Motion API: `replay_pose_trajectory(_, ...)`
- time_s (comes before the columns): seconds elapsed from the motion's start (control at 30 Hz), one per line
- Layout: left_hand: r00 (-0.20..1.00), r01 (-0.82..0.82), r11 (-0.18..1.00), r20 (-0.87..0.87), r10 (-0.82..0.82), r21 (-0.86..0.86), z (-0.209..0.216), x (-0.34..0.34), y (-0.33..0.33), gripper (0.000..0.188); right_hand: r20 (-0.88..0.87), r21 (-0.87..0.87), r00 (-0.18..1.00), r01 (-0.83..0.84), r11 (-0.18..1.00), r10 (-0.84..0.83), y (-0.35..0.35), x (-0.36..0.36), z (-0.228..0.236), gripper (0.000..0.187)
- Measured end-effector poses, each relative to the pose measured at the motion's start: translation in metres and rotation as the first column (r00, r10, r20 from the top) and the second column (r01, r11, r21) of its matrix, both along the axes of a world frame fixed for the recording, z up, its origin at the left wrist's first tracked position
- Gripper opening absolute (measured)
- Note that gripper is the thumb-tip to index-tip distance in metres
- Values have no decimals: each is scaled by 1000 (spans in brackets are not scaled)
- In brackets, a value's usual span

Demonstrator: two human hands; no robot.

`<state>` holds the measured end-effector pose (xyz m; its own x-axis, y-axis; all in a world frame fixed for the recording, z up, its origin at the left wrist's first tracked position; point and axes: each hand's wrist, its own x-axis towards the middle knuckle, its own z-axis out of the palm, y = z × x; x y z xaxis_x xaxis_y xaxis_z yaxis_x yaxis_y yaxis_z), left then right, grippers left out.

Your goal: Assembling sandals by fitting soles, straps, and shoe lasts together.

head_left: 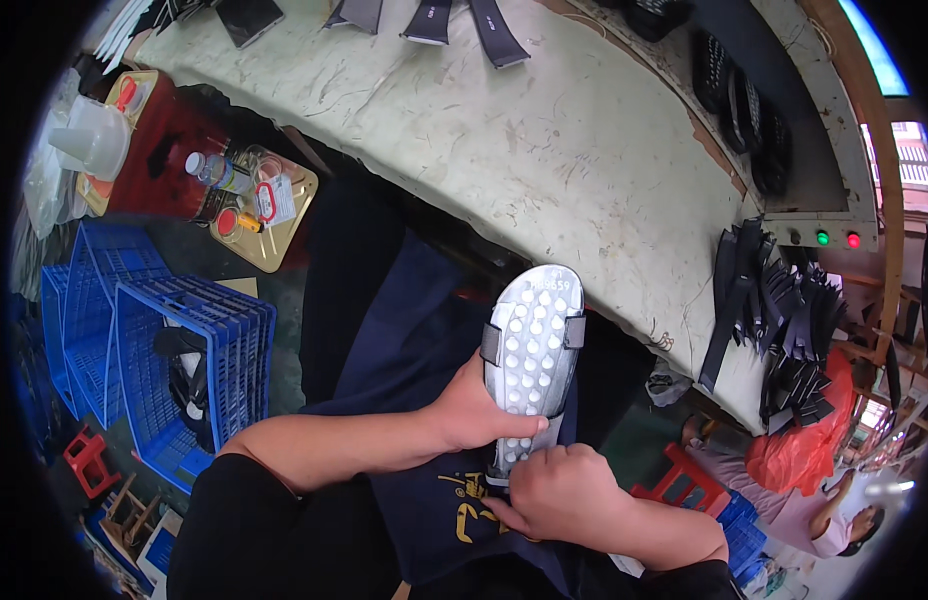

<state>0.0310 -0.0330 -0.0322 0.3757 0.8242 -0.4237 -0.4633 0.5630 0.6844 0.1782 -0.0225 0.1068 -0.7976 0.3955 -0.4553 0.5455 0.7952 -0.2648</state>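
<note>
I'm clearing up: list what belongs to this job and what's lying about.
Likely the job's:
- shoe-shaped form, left hand gripping it, right hand at its lower end
- dark straps heaped on the bench

Apparently lying about:
- plastic bottle
- red stools

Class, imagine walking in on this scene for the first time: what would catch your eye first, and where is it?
First, the silver, shoe-shaped piece with rows of white dots, near the centre: the left hand grasps it, and the right hand is curled at its lower end. Then the bright blue crates at left, and the red plastic bag at right, below the dark straps.
</note>
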Motion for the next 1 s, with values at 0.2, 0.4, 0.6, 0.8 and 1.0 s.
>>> replay_pose_trajectory(0.2, 997, -74, 992, 7, 74, 102, 2, -3, 0, 91, -415, -521, 673, 376, 766, -613, -1, 28, -30, 34)
replay_pose_trajectory(0.4, 997, -5, 1000, 71, 4, 9, 8, -3, 1, 86, 113, -958, 48, 270, -96, -992, -29, 42, -86, 96)
replay_pose_trajectory(0.6, 997, 81, 997, 6, -81, -11, 17, -6, 5, 85, 168, -940, 8, 301, -158, -986, -28, 26, -68, 98)
replay_pose_trajectory(0.8, 990, 143, 990, 9, -143, -16, 29, -10, 6, 91, 44, -911, 53, 412, -18, -998, -34, 26, -65, 103)
replay_pose_trajectory(1.0, 968, -189, 981, 159, 195, -50, 49, -12, -9, 101, -363, -291, 455, 774, 563, -813, -31, 22, -19, 111)
